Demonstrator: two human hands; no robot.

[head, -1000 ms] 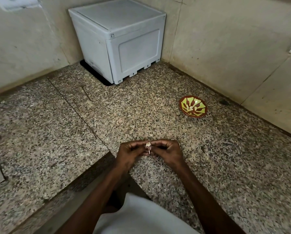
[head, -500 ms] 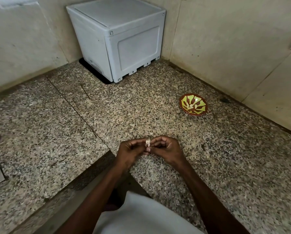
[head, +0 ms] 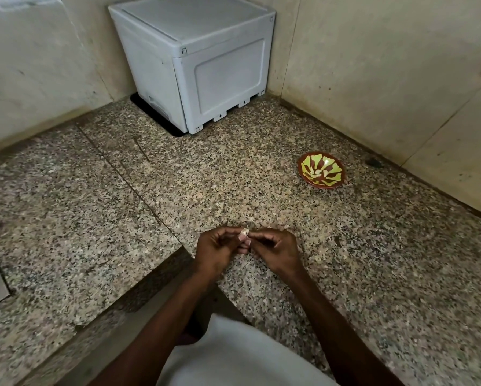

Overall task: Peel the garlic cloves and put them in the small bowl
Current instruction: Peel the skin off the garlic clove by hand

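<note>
Both hands have drifted slightly up the counter [head: 373, 274] since a second ago; left hand [head: 215, 250] and right hand [head: 275, 252] both pinch the garlic clove [head: 244, 233] in a narrow grip; I judge peeling unfinished; small bowl [head: 321, 169] sits well apart.

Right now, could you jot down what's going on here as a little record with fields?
activity: peeling a garlic clove
left hand: pinches the clove
right hand: pinches the clove from the other side
small bowl: on the counter, ahead and right of the hands, apart from them
counter: speckled granite
corner: white box against the walls
</note>
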